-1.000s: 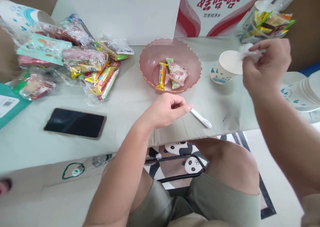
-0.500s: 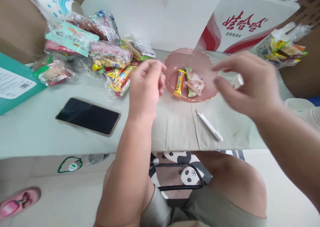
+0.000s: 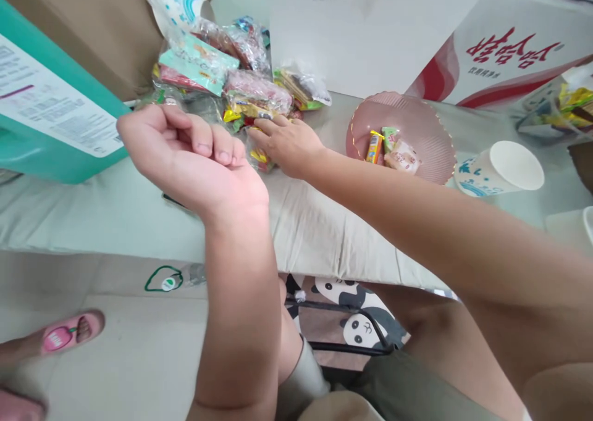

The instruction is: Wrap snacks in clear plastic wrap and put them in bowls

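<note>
The right hand (image 3: 290, 146) touches colourful plastic-wrapped snacks (image 3: 257, 94) at eleven o'clock, grip hidden; loose, overlapping film could snag, dragging neighbouring packets. The left hand (image 3: 199, 168) is loosely curled, contents unclear.

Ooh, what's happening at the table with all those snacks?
Somebody sitting here has their right hand down on the near edge of a pile of wrapped snacks. Its fingertips are among the packets, so I can't tell if it has gripped one. The left hand is up above the table, its fingers curled. The pink bowl has a few little wrapped treats in it, and a paper cup is beside it.
</note>
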Demonstrator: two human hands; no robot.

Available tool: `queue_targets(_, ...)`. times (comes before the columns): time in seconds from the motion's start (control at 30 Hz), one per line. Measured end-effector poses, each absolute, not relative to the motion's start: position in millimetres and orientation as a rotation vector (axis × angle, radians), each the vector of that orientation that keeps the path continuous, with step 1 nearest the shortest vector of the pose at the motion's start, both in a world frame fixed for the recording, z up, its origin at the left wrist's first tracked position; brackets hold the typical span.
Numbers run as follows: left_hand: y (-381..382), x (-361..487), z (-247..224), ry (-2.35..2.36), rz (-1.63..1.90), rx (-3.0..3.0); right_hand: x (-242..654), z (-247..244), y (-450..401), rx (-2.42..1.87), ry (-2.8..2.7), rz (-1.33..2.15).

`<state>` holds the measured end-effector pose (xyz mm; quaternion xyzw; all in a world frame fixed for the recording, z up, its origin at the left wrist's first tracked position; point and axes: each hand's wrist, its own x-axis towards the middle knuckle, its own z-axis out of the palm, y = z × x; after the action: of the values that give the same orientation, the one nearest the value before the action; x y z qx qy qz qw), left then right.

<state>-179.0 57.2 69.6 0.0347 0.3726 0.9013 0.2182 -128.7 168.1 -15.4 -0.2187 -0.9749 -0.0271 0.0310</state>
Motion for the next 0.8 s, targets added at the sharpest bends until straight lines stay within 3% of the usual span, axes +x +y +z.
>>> queue_targets(0.37, 49, -195, 63, 1.118, 2.444, 0.238, -106, 1, 155, -0.654, -3.025, -0.210)
queue_targets(0.57, 49, -191, 65, 1.117, 2.426, 0.330, -80, 38, 156, -0.774, -2.882, 0.033)
queue_targets(0.8, 53, -187, 62, 1.126, 2.386, 0.432, -34, 63, 141, -0.973, -2.302, 0.597)
